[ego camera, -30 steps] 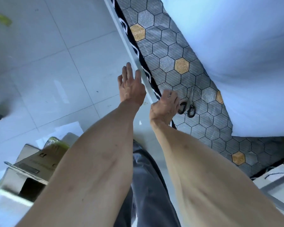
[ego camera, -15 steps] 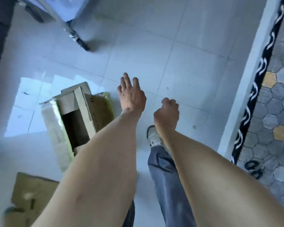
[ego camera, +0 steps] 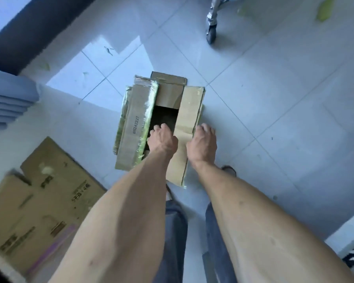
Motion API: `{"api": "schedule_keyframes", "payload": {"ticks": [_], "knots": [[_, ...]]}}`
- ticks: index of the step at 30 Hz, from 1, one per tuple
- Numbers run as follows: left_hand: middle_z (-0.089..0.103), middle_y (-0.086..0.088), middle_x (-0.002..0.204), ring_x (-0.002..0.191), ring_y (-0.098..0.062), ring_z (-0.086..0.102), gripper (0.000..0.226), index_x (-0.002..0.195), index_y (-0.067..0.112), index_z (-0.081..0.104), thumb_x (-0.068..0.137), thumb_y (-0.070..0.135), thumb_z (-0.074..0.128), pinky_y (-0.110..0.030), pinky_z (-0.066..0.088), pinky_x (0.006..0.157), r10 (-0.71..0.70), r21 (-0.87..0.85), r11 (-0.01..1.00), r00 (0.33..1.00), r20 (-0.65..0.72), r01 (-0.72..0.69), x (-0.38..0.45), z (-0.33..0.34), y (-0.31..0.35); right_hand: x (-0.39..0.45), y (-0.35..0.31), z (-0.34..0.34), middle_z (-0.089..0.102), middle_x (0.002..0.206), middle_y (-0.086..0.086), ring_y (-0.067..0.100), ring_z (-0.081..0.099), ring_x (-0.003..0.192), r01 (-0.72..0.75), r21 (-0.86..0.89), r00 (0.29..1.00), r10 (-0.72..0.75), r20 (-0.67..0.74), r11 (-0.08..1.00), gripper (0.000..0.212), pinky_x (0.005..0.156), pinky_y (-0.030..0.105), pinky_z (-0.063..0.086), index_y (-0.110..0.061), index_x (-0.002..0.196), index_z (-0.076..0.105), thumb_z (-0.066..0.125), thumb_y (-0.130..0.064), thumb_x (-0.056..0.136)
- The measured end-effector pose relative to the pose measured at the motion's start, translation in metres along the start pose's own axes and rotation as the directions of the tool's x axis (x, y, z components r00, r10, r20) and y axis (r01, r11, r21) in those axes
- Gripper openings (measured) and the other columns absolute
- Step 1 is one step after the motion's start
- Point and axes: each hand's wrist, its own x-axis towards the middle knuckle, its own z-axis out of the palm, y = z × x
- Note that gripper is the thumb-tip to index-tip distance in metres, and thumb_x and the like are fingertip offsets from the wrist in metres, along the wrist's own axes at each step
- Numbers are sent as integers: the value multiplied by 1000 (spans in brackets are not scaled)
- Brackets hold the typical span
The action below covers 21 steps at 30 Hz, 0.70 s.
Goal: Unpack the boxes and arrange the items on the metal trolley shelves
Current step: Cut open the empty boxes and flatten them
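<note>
- Tiled floor (ego camera: 274, 99): pale and glossy, it carries everything we see; we stand at its near edge, looking straight down, which suits reaching into cartons set low.
- Cardboard, flattened or closed (ego camera: 41, 203): one large printed carton lies at the floor's near-left corner, well apart from our hands, probably set aside; we cannot tell whether it is emptied.
- Open box (ego camera: 161, 119): one, standing near the middle of the floor just beyond our feet. We count four flaps folded outward, two long and two short, leaving a dark opening. Its contents are too dark to make out.
- Left hand (ego camera: 161, 139): over the box's near edge, fingers (ego camera: 157, 127) curled down into the opening. Whether they grasp anything inside we cannot tell.
- Right hand (ego camera: 203, 142): at the box's right flap (ego camera: 189, 111), fingers curled over its outer edge, apparently gripping it to keep the opening clear and the box steady.
- Trolley leg (ego camera: 212, 21): one metal leg with its foot shows at the floor's far edge, well apart from the box; no shelves are in view, so nothing visible has yet been arranged.
</note>
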Motion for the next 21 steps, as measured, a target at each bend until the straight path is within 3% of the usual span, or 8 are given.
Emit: {"api": "schedule_keyframes", "payload": {"ticks": [2,5,9,13,16,18,21], "knots": [[59,-15,123,114,-34,58,27,115,7,59,91,16,52,-39,48,88,-40,-48,998,997,71,44,8,-3,-28,2,-30,12,61,101,14,33,52,103,111,-37,993,-109,38,993,23,91,39,43,0,91,64,47,4,76],[63,-16,122,111,-34,62,28,115,6,63,92,20,53,-38,50,87,-42,-73,996,990,138,52,17,1,-62,6,-54,31,62,106,11,30,51,109,271,-156,946,-233,226,950,18,93,37,40,-6,97,63,53,-2,82],[62,-13,126,115,-33,59,33,121,9,61,93,26,54,-37,49,90,-63,-140,985,966,251,101,28,19,-87,19,-68,52,59,118,9,28,46,117,399,-308,834,-202,514,863,25,97,36,37,-10,111,59,48,-8,89],[58,-9,138,125,-29,55,44,134,15,57,91,19,51,-37,46,103,-93,-328,926,956,278,185,48,38,-91,26,-69,78,55,127,10,28,37,128,621,-364,681,-248,689,695,30,104,38,33,-14,120,58,45,-15,92],[59,-9,135,124,-28,55,40,129,15,59,91,22,50,-35,46,102,-70,-411,892,954,290,190,51,50,-86,30,-59,87,53,133,8,29,31,135,738,-417,569,-156,808,531,35,110,42,26,-19,125,56,43,-21,92],[59,-9,132,123,-29,53,36,127,17,59,94,28,48,-37,45,102,-53,-410,895,954,297,177,52,63,-77,31,-53,85,50,137,7,30,32,136,773,-448,543,-102,834,449,38,111,45,22,-21,128,56,44,-22,91],[53,-11,133,126,-29,44,40,133,24,53,99,38,38,-40,38,105,-15,-317,939,936,351,134,56,79,-69,39,-40,85,47,135,8,31,37,130,848,-443,501,-166,849,291,38,110,47,24,-19,130,52,47,-24,92]]}}
